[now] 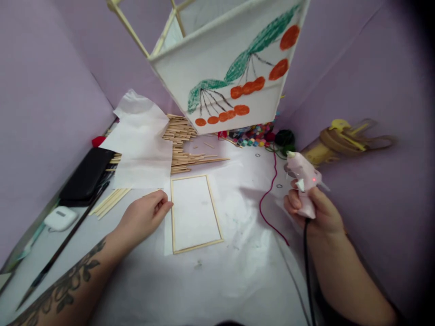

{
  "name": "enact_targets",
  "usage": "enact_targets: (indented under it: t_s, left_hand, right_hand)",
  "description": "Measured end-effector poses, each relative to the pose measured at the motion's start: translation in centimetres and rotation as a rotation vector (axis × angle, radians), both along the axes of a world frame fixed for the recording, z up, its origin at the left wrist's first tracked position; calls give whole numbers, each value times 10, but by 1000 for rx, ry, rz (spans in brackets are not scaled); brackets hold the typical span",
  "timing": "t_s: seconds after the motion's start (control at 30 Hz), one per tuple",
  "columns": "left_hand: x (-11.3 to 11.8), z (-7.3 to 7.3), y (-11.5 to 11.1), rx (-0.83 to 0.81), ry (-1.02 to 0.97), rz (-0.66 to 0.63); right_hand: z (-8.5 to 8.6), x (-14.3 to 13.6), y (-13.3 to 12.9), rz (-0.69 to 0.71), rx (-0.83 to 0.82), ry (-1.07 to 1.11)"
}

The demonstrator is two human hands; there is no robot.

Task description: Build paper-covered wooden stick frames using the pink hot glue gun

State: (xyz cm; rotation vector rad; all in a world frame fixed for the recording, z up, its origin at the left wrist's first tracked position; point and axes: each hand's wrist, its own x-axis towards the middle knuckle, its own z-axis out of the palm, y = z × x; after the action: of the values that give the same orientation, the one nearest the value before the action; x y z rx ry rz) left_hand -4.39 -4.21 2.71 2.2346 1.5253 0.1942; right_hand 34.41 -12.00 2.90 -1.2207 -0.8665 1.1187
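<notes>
Glue gun (302, 166) raised, clamped in your right hand (324, 213); your left hand (144, 216), fingers together, beside the stick frame (215, 208); aiming would need steadiness.

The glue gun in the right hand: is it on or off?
It looks on: a small red light glows on the side of the glue gun.

Your light is soft and fairly dim, throwing a pale glare on the near right of the white, sheet-covered worktop (251, 280) and a faint shadow left of the thin magenta yarn (261, 206). You get slight overall blur, wide-angle stretching and a black far-right corner.
</notes>
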Motion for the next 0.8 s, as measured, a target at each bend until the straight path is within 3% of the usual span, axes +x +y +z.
enact_targets:
  t_s: [0.1, 0.17, 0.27, 0.33, 0.43, 0.5, 0.57, 0.63, 0.8]
  left_hand:
    - [15, 18, -15, 36, -77, -144]
    - [37, 33, -30, 61, -23, -422]
    - [93, 44, -44, 196, 114, -843]
    - [136, 38, -42, 290, 145, -934]
    - [192, 13, -31, 380, 119, -902]
    - [217, -1, -23, 378, 114, -895]
    - [235, -4, -12, 321, 92, -849]
    - [252, 9, 6, 304, 65, -785]
    - [306, 70, 74, 402, -79, -523]
  right_hand:
    - [5, -2, 1, -44, 67, -23]
    - [9, -2, -1, -77, 111, -59]
    - [14, 0, -6, -129, 212, -74]
    - [17, 1, -9, -154, 277, -26]
    - [18, 3, -13, -162, 324, 42]
    - [19, 4, -14, -159, 334, 48]
    - [18, 6, -14, -141, 350, 43]
    - [18, 7, -15, -108, 388, 58]
    - [20, 10, -16, -122, 409, 109]
